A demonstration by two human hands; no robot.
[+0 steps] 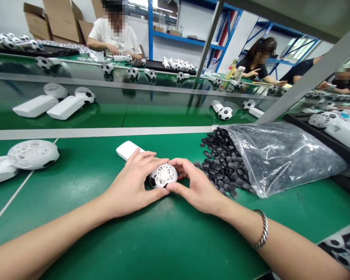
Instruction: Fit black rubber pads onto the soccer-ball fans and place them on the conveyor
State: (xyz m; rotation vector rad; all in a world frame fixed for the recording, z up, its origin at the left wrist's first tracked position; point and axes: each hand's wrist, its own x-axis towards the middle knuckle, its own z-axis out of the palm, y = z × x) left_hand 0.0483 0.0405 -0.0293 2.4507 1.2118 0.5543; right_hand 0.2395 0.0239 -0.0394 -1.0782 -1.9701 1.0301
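Both of my hands are round a white device with a football-patterned round head (164,175), low over the green table (151,241). My left hand (138,179) grips the head from the left, its fingers partly over the white handle (128,150), which points up and left. From the right, my right hand (194,182) pinches the head's edge between thumb and fingers. The head's top is an open white lattice, with a black patch on its left side. Close to the right of my right hand lies a pile of small black pieces (224,163), spilling from a clear plastic bag (282,155).
Another white device (33,154) rests at the left edge. Several more lie on the green conveyor (151,114) beyond the pale rail (105,133). A black tray (297,120) with devices stands at the right. People (116,37) sit across the line.
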